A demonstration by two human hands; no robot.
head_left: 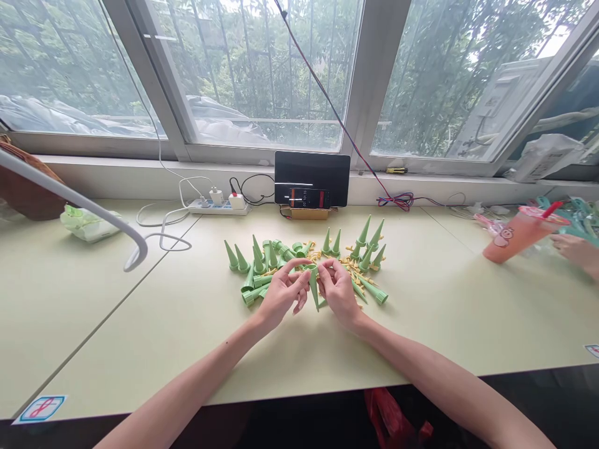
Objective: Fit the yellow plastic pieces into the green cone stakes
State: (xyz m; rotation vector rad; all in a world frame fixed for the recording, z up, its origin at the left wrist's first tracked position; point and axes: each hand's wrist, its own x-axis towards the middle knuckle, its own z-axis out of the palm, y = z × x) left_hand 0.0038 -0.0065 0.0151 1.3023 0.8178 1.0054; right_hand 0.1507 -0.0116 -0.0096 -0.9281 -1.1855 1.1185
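Note:
A hollow green plastic cone spike (314, 288) hangs point down between my hands, with its wide open end up. My left hand (283, 290) is closed on its upper part with thumb and fingers. My right hand (337, 292) pinches close against the spike's upper right side; what lies between those fingertips is too small to make out. Around and behind my hands are several more green cone spikes (366, 231), some standing on their wide ends, others lying down. Small yellow plastic pieces (354, 269) are heaped among them, mostly on the right.
A phone (309, 197) leans on a black tablet (312, 168) at the window. A power strip (219, 207) with cables lies left of it. A white lamp arm (75, 187) and tissue pack (91, 222) are left. At right, a drink cup (524, 234) stands near another person's hand (578, 252).

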